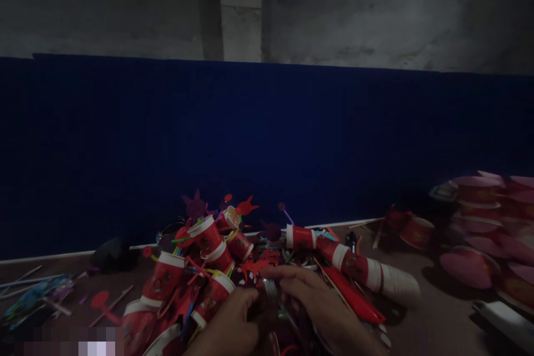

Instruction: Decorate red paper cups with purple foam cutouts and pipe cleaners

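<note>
My left hand [237, 320] is low in the middle, its fingers curled in toward my right hand. What it holds, if anything, is hidden in shadow. My right hand [311, 297] reaches in from the right with its fingers bent over a shiny, clear thing [271, 291], too dim to name. Red cut-out pieces [261, 267] lie just beyond my fingertips. Left of my hands is a heap of red paper cups [163, 278] with coloured straws and cut-out shapes attached. A stack of nested paper cups [369, 272] lies on its side to the right.
A glossy red packet [354, 297] lies beside my right hand. Blurred red cups with pink tops [478, 222] are piled at the far right, near a white object [509, 322]. Straws and scraps [37, 295] lie at the left. A blue panel [267, 139] stands behind the table.
</note>
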`<control>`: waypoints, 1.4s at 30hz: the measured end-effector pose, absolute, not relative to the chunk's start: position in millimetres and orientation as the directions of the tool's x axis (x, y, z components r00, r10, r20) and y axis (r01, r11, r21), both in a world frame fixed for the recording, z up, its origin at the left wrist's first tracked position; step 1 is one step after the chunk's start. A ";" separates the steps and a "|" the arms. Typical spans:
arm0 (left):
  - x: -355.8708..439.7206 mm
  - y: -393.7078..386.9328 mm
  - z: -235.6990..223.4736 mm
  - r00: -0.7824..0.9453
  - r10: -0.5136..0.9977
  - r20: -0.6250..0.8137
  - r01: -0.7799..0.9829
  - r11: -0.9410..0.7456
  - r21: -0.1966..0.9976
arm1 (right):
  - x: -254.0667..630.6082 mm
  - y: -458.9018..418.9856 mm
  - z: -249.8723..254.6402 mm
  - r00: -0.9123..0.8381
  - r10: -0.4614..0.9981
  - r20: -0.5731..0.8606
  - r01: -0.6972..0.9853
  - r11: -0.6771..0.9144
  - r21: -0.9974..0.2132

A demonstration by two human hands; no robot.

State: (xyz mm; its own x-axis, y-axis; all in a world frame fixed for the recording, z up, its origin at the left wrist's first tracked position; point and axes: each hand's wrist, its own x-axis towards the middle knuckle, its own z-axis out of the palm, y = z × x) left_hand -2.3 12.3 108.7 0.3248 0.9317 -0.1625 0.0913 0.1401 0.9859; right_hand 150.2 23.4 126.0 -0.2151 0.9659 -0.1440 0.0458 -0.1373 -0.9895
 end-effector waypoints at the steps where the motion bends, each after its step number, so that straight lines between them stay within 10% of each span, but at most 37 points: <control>1: -1.9 11.7 107.0 0.330 0.928 -0.175 0.100 0.150 0.984 | 148.9 23.8 126.5 -0.205 0.968 -0.145 0.018 -0.145 -0.989; 18: -5.6 32.9 72.4 0.279 0.951 -0.130 -0.031 0.144 0.989 | 149.9 12.5 140.4 -0.510 0.854 0.097 -0.238 -0.031 -0.971; 36: -14.2 39.0 81.1 -0.025 0.961 -0.276 -0.361 0.249 0.899 | 150.7 15.2 144.3 -0.416 0.909 0.023 0.196 0.115 -0.974; 42: -13.1 34.3 89.1 0.023 0.996 -0.085 -0.200 0.088 0.976 | 154.5 18.4 141.0 -0.452 0.891 0.029 0.266 0.166 -0.950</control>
